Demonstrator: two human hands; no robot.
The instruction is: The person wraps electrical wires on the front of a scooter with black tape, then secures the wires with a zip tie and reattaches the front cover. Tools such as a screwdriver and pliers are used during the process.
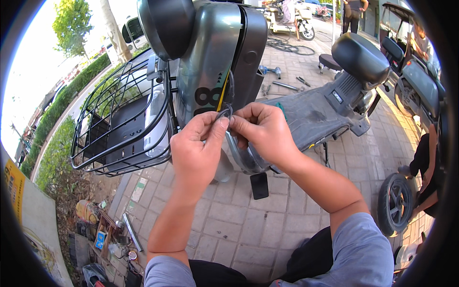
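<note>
Near the middle of the view, my left hand (200, 143) pinches a dark cable (227, 110) between thumb and forefinger. Right beside it, my right hand (263, 129) grips the same cable, its fingertips almost against the left thumb. The cable comes out of an open seam in the front body panel (211, 46) of an electric scooter, where a yellow strip (223, 91) also shows. To the left is the scooter's black wire basket (122, 132) with a clear plastic bottle (156, 122) in it. The scooter's footboard (304, 114) extends to the right behind my right hand.
A smartphone (259, 186) lies on the paving below the footboard. Behind the scooter are a blue cordless power tool (270, 71) and hand tools. A loose wheel (395, 204) stands at the right beside another person's arms. Tools and scraps (107, 236) lie lower left.
</note>
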